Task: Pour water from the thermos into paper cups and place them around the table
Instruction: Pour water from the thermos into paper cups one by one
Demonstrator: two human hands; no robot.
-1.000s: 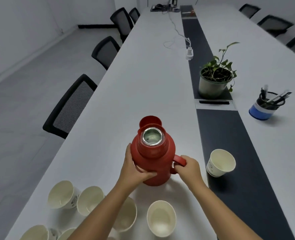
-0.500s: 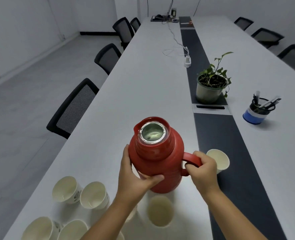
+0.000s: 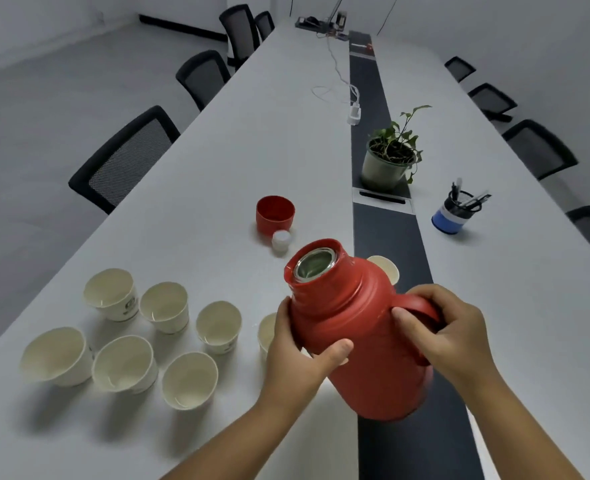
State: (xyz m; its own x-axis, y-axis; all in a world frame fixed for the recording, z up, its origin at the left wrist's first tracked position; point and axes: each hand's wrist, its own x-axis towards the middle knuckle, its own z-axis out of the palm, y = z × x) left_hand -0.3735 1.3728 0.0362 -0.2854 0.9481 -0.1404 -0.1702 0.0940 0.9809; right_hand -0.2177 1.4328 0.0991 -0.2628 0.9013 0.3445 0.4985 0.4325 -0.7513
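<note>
The long white table (image 3: pixel 182 209) carries the paper cups (image 3: pixel 168 344), clustered at nine o'clock of the red thermos (image 3: pixel 355 327). The thermos is held aloft, its long axis tilting, mouth toward ten o'clock. The right hand (image 3: pixel 449 337) curls round its handle; the left hand (image 3: pixel 300 355), nearer the cups, wraps its body
</note>
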